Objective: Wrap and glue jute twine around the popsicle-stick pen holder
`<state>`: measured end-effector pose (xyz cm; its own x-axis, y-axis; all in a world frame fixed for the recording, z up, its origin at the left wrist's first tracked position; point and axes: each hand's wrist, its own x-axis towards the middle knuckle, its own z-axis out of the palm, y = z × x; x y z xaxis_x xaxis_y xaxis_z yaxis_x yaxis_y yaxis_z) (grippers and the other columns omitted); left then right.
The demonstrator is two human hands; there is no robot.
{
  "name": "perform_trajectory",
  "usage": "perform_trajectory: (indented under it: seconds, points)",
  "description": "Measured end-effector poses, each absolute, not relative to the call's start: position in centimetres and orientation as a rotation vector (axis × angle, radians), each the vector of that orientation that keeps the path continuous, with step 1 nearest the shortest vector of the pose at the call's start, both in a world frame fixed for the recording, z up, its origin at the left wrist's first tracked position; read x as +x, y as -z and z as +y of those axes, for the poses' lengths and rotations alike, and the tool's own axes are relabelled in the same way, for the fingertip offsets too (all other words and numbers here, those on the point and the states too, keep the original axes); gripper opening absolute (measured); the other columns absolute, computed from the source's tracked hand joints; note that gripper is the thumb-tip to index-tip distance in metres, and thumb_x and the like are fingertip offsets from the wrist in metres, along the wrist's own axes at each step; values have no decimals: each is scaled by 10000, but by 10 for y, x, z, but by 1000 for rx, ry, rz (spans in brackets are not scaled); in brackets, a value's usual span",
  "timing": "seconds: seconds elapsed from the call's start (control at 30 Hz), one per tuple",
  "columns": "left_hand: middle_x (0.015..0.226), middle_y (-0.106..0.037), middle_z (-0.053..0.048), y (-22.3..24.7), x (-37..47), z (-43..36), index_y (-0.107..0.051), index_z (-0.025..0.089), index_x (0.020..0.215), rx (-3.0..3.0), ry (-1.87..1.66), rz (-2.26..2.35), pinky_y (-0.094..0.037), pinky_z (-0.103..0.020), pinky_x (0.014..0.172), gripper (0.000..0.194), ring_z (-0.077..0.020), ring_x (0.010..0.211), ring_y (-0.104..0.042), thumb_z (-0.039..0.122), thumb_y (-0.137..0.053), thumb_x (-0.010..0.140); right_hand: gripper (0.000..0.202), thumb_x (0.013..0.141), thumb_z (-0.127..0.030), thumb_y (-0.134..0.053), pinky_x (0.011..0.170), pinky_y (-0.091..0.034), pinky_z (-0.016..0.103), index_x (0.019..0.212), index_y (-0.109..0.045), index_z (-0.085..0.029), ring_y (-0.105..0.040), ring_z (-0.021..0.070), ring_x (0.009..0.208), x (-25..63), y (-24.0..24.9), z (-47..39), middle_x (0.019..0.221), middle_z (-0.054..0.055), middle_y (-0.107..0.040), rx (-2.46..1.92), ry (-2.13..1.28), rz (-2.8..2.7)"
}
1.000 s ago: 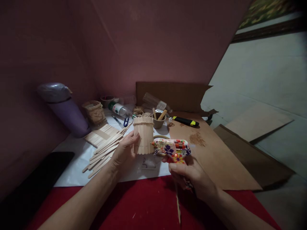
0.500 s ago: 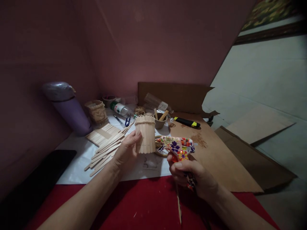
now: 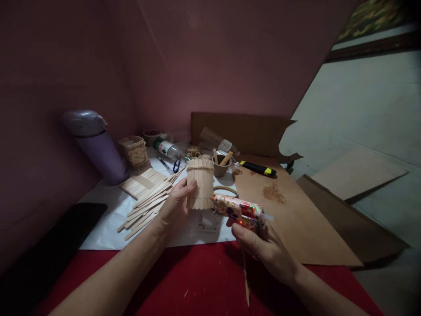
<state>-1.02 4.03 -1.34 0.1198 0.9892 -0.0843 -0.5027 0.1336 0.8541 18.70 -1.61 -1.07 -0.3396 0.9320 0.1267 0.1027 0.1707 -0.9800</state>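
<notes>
My left hand (image 3: 180, 197) grips the side of a small cup covered in upright popsicle sticks (image 3: 201, 186), with a band of twine round its upper part. Wrapped round a flower-patterned glue gun (image 3: 238, 210) is my right hand (image 3: 255, 241). The gun's orange nozzle is at the lower right side of the cup; whether it touches, I cannot tell. A pale glue stick pokes out of the gun's back end. Behind the gun lies a round hoop (image 3: 226, 189). Loose popsicle sticks (image 3: 148, 205) are heaped left of my left hand.
A purple bottle (image 3: 101, 151) and a decorated stick-covered cup (image 3: 134, 151) stand at the left. Plastic bottles (image 3: 169, 149), a pot with sticks (image 3: 221, 166) and a twine ball (image 3: 193, 152) are behind. A utility knife (image 3: 258, 168) lies on cardboard (image 3: 296, 224).
My right hand has tilted the glue gun and lowered it, bringing the nozzle to the cup's lower right side. My left hand keeps hold of the cup in nearly the same place.
</notes>
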Motion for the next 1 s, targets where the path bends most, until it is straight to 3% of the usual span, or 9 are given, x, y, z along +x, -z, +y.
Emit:
perform_trajectory:
  seconds: [0.1, 0.23, 0.33, 0.57, 1.0]
  points:
    - [999, -691, -101, 13, -10, 40, -599, 147, 1088, 796, -1247, 791, -523, -367, 669, 509, -264, 854, -648, 418, -739, 681, 219, 867, -400, -589, 825, -483, 361, 923, -681, -209, -585, 210, 779, 187, 12, -15, 783, 36, -636, -1026, -1167, -1668]
    - [1016, -687, -102, 12, -9, 39, -589, 153, 1096, 808, -1231, 791, -522, -366, 662, 508, -262, 845, -651, 411, -734, 684, 326, 897, -388, -555, 906, -458, 368, 1166, -631, -221, -590, 235, 974, 187, 13, -16, 1009, 61, -665, -1004, -1170, -1710]
    - [1003, -691, -91, 12, -9, 39, -596, 165, 1081, 807, -1232, 793, -515, -353, 642, 487, -260, 840, -649, 411, -733, 684, 372, 907, -384, -544, 926, -455, 381, 1243, -596, -232, -593, 238, 1002, 186, 13, -15, 1072, 66, -668, -1001, -1182, -1717]
    - [977, -690, -82, 13, -9, 41, -597, 162, 1032, 804, -1244, 758, -505, -354, 674, 438, -263, 859, -644, 389, -737, 685, 381, 904, -370, -555, 966, -441, 404, 1261, -592, -242, -587, 243, 1050, 185, 14, -15, 1092, 70, -669, -985, -1182, -1714]
    - [977, -686, -78, 13, -10, 43, -598, 169, 1018, 816, -1237, 768, -514, -345, 668, 423, -256, 870, -641, 381, -736, 679, 351, 900, -361, -558, 859, -491, 341, 1212, -618, -212, -614, 224, 962, 184, 13, -15, 1026, 58, -684, -1009, -1218, -1689]
